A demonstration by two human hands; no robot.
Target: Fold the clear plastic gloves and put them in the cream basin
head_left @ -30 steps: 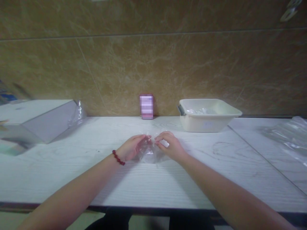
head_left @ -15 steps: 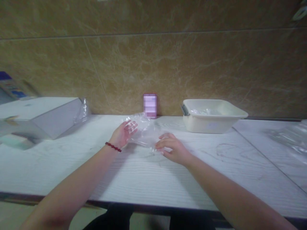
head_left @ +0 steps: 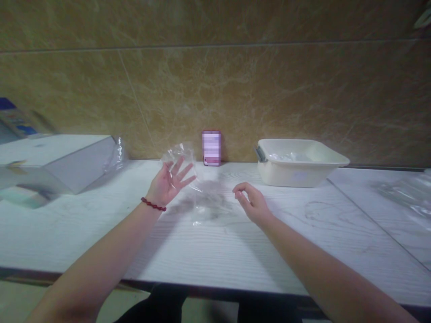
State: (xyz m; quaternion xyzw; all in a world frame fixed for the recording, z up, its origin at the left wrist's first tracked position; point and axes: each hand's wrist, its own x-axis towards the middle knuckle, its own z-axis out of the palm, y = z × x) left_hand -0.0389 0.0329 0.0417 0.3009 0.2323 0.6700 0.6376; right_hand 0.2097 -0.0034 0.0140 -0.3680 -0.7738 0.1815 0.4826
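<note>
The clear plastic film is thin, colourless and see-through, crumpled into soft folds that catch small white glints. It lies against the spread fingers of the left hand, its upper part rising in a loose, rounded hump just above the fingertips. From there it trails down and toward the right over the white wood-grain worktop, narrowing to a bright lower tip. Its right edge is too faint to trace, and whether the tip touches the worktop cannot be told.

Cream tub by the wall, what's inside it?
Crumpled clear plastic shows inside the cream tub. Its near wall covers the bottom, so what lies lower down can't be seen.
</note>
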